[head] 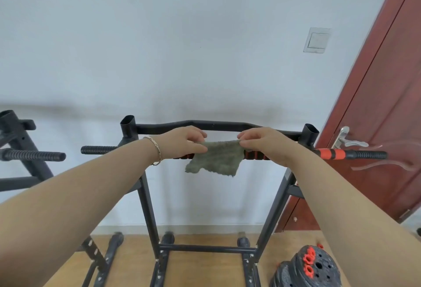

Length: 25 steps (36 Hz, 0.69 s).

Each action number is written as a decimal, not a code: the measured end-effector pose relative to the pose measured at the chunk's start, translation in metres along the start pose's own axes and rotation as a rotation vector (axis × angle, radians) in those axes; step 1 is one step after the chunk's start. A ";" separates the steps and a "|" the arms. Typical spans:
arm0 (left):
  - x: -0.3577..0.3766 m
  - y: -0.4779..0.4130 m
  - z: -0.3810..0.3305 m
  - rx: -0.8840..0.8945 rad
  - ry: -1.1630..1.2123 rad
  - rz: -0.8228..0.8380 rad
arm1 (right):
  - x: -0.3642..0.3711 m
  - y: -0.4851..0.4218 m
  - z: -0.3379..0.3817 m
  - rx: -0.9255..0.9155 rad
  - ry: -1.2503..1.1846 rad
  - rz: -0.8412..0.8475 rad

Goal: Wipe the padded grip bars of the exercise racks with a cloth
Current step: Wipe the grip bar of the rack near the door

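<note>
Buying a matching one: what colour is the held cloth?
The fuzzy cloth is dull grey-green; head view.

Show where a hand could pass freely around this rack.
Free: below the cloth, between the uprights, above the base crossbar. Crowded: left hand and right hand pinch the cloth at the padded bar; weight plates at lower right.

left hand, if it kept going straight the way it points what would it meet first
Most likely the black top bar, which runs just beyond the left hand holding the cloth. Depth is hard to judge, so it might pass under the bar to the wall.
</note>
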<state>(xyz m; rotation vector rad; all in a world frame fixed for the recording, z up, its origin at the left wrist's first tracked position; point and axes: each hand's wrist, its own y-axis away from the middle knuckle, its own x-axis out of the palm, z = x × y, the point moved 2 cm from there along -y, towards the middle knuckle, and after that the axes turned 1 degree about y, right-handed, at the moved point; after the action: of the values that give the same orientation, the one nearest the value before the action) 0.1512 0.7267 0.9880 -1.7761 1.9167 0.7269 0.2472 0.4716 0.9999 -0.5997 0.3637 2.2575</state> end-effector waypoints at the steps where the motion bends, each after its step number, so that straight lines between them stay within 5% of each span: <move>1: 0.000 0.000 0.001 0.006 0.024 0.005 | 0.001 0.000 -0.002 -0.010 -0.102 0.021; 6: 0.002 -0.001 -0.001 -0.005 0.080 -0.050 | 0.002 -0.005 -0.010 0.000 -0.395 -0.015; 13: -0.011 -0.028 -0.012 0.005 0.194 -0.365 | 0.016 -0.003 -0.019 0.156 -0.218 -0.053; 15: -0.007 -0.041 -0.017 0.040 0.021 -0.440 | 0.023 -0.001 -0.020 0.183 -0.083 -0.050; 19: 0.028 -0.056 -0.027 0.098 -0.772 -0.652 | 0.012 -0.005 -0.020 0.148 0.362 -0.191; 22: 0.068 -0.062 -0.025 0.186 -1.083 -0.449 | -0.005 -0.016 -0.024 -0.009 0.612 -0.514; 25: 0.087 -0.068 -0.016 0.105 -1.047 -0.302 | -0.009 -0.033 -0.030 -0.074 0.759 -0.522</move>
<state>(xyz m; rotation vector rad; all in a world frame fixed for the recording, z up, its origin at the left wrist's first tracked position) 0.2112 0.6470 0.9395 -1.1714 0.9404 1.1086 0.2860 0.4750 0.9771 -1.4086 0.4245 1.4856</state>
